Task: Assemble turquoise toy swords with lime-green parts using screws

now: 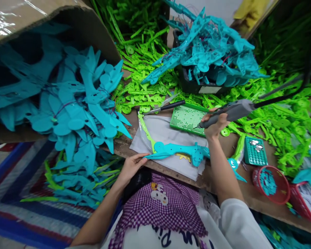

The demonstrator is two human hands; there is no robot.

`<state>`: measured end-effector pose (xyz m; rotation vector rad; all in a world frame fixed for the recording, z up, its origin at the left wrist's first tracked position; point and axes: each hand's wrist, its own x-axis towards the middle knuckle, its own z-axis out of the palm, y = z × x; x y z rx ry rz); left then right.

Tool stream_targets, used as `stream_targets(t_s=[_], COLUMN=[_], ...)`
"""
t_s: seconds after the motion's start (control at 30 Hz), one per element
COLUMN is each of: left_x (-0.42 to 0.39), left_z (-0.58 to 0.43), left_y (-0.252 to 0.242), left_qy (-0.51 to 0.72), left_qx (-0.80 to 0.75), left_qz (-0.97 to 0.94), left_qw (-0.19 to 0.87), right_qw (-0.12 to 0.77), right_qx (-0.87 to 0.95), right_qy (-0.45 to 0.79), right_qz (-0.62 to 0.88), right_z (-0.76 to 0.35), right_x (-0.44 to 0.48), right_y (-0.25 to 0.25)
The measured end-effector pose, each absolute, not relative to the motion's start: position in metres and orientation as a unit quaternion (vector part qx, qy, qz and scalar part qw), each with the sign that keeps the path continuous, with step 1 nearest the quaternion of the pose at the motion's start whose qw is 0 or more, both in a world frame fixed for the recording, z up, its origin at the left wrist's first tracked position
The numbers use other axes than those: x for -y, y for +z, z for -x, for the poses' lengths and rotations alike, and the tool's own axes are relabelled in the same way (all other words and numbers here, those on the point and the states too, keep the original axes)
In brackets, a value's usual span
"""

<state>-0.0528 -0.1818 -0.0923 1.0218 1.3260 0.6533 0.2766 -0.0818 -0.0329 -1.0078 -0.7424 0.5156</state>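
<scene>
My left hand (131, 167) pinches the pointed left end of a turquoise plastic part (176, 149), which lies across a grey cloth (158, 126). From that part's left end a lime-green strip (147, 134) reaches up and away. My right hand (216, 126) is wrapped around a grey corded electric screwdriver (234, 110). Its tip points down-left at a green perforated tray (181, 128), which seems to hold small screws. Whether the tip touches the tray I cannot tell. A black-handled tool with a metal shaft (172, 105) lies behind the cloth.
Turquoise parts (75, 103) spill from a cardboard box (67, 6) at left. Others heap over a black crate (182, 81) behind. Lime-green pieces (142, 86) cover the back. At right are a small teal tray (255, 159) and red baskets (282, 197). The screwdriver's cable (282, 98) runs up right.
</scene>
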Motion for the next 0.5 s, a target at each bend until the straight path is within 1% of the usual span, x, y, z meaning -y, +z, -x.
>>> stream_targets(t_s=[0.17, 0.3, 0.37, 0.5], left_x=[0.187, 0.179, 0.175, 0.174], left_z=[0.054, 0.048, 0.045, 0.042], left_y=[-0.095, -0.092, -0.090, -0.089], left_qy=[0.278, 0.285, 0.301, 0.320], left_qx=[-0.616, -0.604, -0.600, -0.596], left_qz=[-0.476, -0.423, -0.392, -0.376], left_qw=[0.562, 0.613, 0.630, 0.633], right_qw=[0.776, 0.776, 0.753, 0.665], right_qx=[0.342, 0.363, 0.381, 0.402], right_qy=[0.260, 0.310, 0.378, 0.538], right_qz=[0.462, 0.412, 0.380, 0.327], right_z=[-0.270, -0.220, -0.187, -0.136], right_x=[0.108, 0.133, 0.142, 0.154], right_y=[-0.002, 0.008, 0.002, -0.023])
